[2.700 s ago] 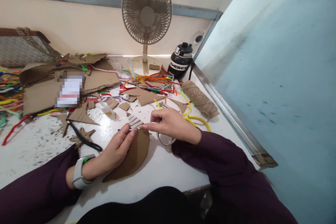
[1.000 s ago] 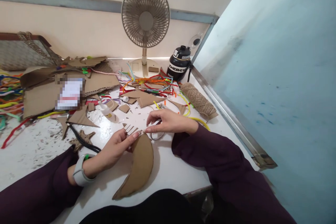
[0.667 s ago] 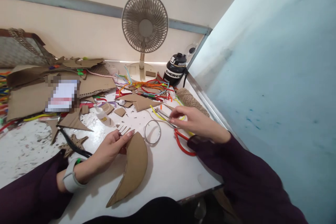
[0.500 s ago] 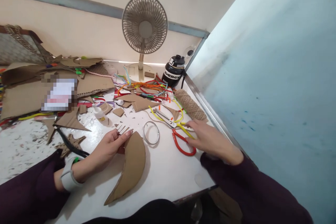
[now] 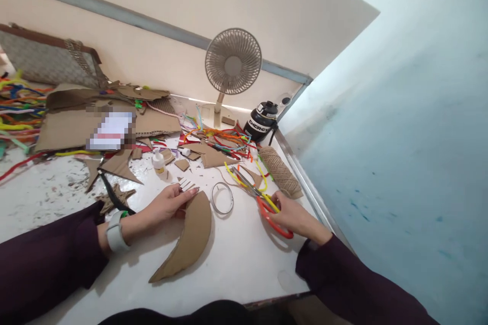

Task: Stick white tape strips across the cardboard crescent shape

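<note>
My left hand (image 5: 162,208) pinches the upper end of a crescent-shaped piece of cardboard (image 5: 194,238), whose pointed lower end tilts toward me over the white table. My right hand (image 5: 297,221) has closed its fingers around the handles of a pair of scissors (image 5: 256,191) with a red loop. Something yellow lies along the grip; I cannot tell whether it is the other handle or a pipe cleaner. The blades point away and to the left. Between the hands lies a clear round ring like a tape roll (image 5: 222,198).
A twine roll (image 5: 281,170), black bottle (image 5: 261,122) and fan (image 5: 233,65) stand toward the back. Pipe cleaners (image 5: 224,137) and cardboard scraps spread in the middle. On the left are a small glue bottle (image 5: 158,163), a cardboard star (image 5: 116,198), a phone (image 5: 110,131) and a bag (image 5: 46,56).
My right hand has closed on the scissors' handles and shifted them slightly. The left hand still holds the cardboard crescent. The view has turned left, tilted up a little and rolled.
</note>
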The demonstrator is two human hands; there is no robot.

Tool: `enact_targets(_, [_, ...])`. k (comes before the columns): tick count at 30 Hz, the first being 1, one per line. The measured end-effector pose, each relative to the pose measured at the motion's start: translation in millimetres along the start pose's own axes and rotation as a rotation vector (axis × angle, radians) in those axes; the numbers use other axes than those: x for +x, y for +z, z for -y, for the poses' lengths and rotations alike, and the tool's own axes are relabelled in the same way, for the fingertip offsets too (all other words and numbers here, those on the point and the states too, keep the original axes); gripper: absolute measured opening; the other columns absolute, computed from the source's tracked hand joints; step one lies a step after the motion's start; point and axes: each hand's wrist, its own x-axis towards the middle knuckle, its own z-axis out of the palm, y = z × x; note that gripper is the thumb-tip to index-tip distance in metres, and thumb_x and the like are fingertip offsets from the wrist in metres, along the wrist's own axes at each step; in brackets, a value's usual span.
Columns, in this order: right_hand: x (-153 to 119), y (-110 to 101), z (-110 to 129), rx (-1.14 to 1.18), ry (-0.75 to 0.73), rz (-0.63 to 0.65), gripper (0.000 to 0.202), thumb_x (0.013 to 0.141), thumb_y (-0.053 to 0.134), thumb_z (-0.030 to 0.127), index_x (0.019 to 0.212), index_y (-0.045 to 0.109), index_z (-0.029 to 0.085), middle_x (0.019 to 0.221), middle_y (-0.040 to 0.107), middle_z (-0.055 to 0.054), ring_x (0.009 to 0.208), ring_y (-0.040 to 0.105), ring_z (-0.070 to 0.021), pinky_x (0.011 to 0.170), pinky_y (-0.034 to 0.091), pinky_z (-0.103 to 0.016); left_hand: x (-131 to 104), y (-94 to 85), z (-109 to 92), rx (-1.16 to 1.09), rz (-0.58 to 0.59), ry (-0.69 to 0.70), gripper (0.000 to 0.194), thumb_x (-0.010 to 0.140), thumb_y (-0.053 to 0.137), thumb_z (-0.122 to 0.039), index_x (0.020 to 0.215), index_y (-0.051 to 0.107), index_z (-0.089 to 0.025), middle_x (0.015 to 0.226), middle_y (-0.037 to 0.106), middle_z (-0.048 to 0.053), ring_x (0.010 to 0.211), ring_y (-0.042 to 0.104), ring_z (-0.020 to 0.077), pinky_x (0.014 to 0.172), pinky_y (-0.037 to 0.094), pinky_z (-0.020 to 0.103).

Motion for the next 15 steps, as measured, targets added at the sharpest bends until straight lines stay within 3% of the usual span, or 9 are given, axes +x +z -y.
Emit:
enact_targets(2, [0.0,-3.1,1.2,0.163,0.036,0.023,0.029,0.073,0.060,0.046,0.075,0.047,0.020,0.068,0.054,-0.001,0.061,0.050,-0.0159,0.055,0.037,-0.028,-0.8,0.4,-1.4,-0.004,0.006,-0.003,0.037,0.075,0.072,-0.050,0.069,0.060,-0.015,0.067,0.067,0.001,0.060,0.063,0.0134,0.053,0.049,0.022])
enact_targets(5, [-11.5,-6.2,6.9,0.565,0.042,0.192,0.034,0.070,0.063,0.052,0.076,0.047,0.022,0.064,0.046,0.003,0.055,0.047,-0.0134,0.054,0.046,-0.030,-1.3,0.8,-2.4,-0.033,0.037,-0.006,0.038,0.075,0.071,-0.050,0.067,0.062,-0.015,0.066,0.067,0.002,0.058,0.062,0.0127,0.052,0.048,0.021])
enact_targets(8, [-32.3,-4.7,16.5,0.852,0.001,0.332,0.038,0.074,0.060,0.061,0.070,0.049,0.024,0.059,0.043,0.004,0.048,0.044,-0.0124,0.064,0.054,-0.036,-0.7,0.6,-1.6,-0.054,0.047,-0.009,0.037,0.075,0.072,-0.050,0.067,0.063,-0.015,0.067,0.068,0.003,0.058,0.062,0.0131,0.052,0.048,0.021])
enact_targets(10, [-46.4,-0.8,22.9,0.902,-0.046,0.409,0.043,0.079,0.053,0.067,0.069,0.055,0.025,0.056,0.043,0.002,0.045,0.044,-0.0131,0.064,0.056,-0.038,-0.3,0.4,-1.0,-0.048,0.034,-0.010,0.038,0.074,0.072,-0.051,0.067,0.064,-0.015,0.068,0.069,0.004,0.059,0.062,0.0142,0.052,0.048,0.021])
enact_targets(13, [-62.1,7.4,28.1,0.817,-0.088,0.503,0.047,0.081,0.047,0.072,0.084,0.064,0.027,0.061,0.051,-0.002,0.049,0.051,-0.0162,0.064,0.058,-0.037,0.4,-0.1,-0.5,-0.046,0.034,-0.014,0.039,0.074,0.072,-0.052,0.068,0.065,-0.014,0.070,0.070,0.006,0.061,0.063,0.0151,0.053,0.049,0.022])
enact_targets(15, [-68.1,12.7,28.2,0.710,-0.139,0.484,0.050,0.081,0.048,0.072,0.092,0.067,0.027,0.069,0.058,-0.005,0.052,0.056,-0.0169,0.057,0.058,-0.035,0.9,-0.6,-0.3,-0.042,0.030,-0.029,0.039,0.073,0.073,-0.052,0.069,0.065,-0.014,0.070,0.070,0.005,0.060,0.064,0.0152,0.053,0.049,0.023])
